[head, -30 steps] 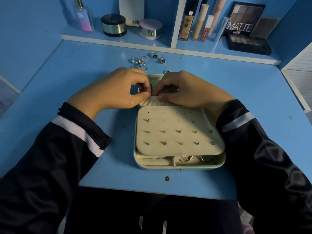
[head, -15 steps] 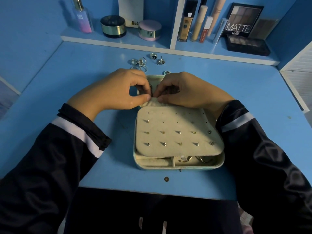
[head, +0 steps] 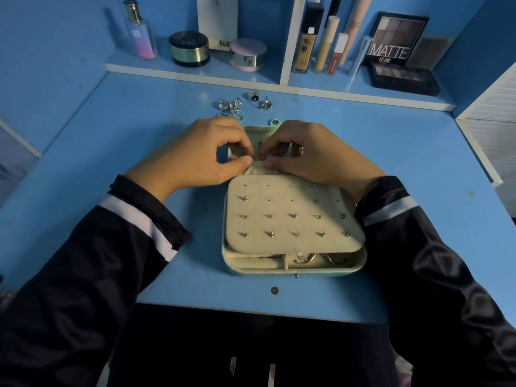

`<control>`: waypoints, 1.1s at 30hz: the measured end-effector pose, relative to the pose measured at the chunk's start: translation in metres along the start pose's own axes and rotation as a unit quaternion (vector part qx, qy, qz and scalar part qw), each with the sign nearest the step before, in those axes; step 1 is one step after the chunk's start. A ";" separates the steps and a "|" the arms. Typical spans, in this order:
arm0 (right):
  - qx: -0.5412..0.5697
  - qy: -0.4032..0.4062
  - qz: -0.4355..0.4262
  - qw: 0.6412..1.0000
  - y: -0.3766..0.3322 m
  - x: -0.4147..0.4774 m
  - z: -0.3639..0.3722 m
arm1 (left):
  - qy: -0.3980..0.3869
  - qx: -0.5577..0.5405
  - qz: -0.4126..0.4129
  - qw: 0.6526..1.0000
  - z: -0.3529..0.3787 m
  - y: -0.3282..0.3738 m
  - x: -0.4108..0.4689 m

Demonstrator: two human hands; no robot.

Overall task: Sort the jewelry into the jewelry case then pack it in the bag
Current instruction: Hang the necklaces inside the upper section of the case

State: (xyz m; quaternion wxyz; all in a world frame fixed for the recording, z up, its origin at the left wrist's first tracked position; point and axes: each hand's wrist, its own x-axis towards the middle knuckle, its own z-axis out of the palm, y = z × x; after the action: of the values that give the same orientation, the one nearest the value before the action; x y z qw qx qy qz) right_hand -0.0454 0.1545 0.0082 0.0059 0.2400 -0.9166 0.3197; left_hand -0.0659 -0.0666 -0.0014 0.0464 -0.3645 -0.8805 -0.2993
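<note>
blue tabletop (head: 111, 141), smooth, with faint scuffs; blue back wall (head: 265, 20) and blue left side wall (head: 50, 51); raised blue shelf (head: 167, 69) along the back, white front edge, split by a white upright divider (head: 290, 37), carrying cosmetics; white slatted panel (head: 491, 121) at the right; dark space (head: 251, 344) beneath the tabletop's near edge; light dim, cool, bluish.

Matt, velvety cream panel (head: 290, 213) carries shiny metal studs (head: 293, 216); glossy dark sleeves (head: 435, 275); smooth blue desk (head: 111, 113).
</note>
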 end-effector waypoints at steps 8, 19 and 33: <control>-0.009 0.133 0.052 0.990 0.010 -0.031 -0.007 | 0.043 -0.023 -0.018 0.999 0.019 -0.005 -0.014; 0.032 0.140 0.110 0.983 0.012 -0.070 -0.004 | 0.010 -0.043 -0.107 0.993 0.022 0.004 -0.042; 0.065 0.112 0.181 0.975 0.001 -0.104 0.008 | -0.028 0.018 -0.138 0.990 0.022 0.016 -0.051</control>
State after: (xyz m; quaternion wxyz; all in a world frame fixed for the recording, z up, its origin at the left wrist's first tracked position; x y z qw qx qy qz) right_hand 0.0472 0.1957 -0.0156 0.0349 0.0326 -0.9156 0.3993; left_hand -0.0148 -0.0762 -0.0269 -0.0132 -0.2464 -0.9288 -0.2765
